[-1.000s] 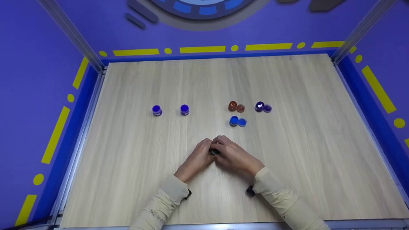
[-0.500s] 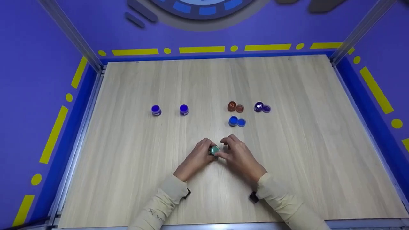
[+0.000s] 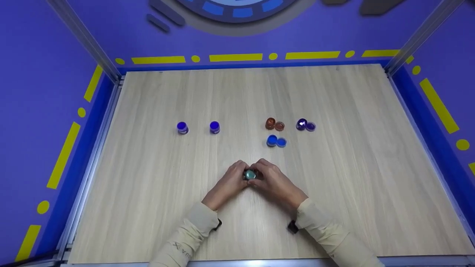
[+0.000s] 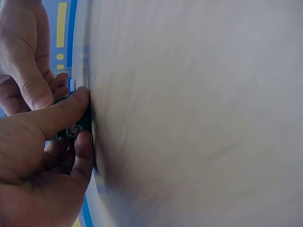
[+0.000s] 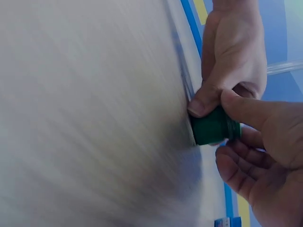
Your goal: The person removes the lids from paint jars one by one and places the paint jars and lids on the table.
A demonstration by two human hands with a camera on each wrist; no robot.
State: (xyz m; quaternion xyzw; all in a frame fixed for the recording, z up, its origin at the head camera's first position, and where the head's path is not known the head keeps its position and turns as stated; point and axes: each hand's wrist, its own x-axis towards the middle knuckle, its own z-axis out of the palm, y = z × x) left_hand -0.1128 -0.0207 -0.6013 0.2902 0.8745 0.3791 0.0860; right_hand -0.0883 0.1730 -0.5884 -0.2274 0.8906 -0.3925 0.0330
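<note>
A small green paint jar (image 3: 250, 174) stands between the two hands near the middle of the table. My left hand (image 3: 232, 180) grips its body low down, thumb and fingers around the sides. In the left wrist view a white printed label shows on the jar (image 4: 75, 129) between the left thumb and fingers. My right hand (image 3: 274, 180) holds the jar's upper end, thumb on one side and curled fingers on the other. The jar's green lid end (image 5: 235, 129) shows in the right wrist view, partly covered by the right fingers.
Beyond the hands, an orange-brown jar (image 3: 270, 123), a dark purple jar (image 3: 301, 124) and a blue jar (image 3: 272, 140) each have a small round lid beside them. Two violet-topped jars (image 3: 214, 127) stand farther left. Blue-purple panels (image 3: 237, 40) enclose the table's back and sides.
My right hand's fingers lifted off the jar half a second ago, uncovering its green top, and have now closed back around it. The left hand keeps its grip in place.
</note>
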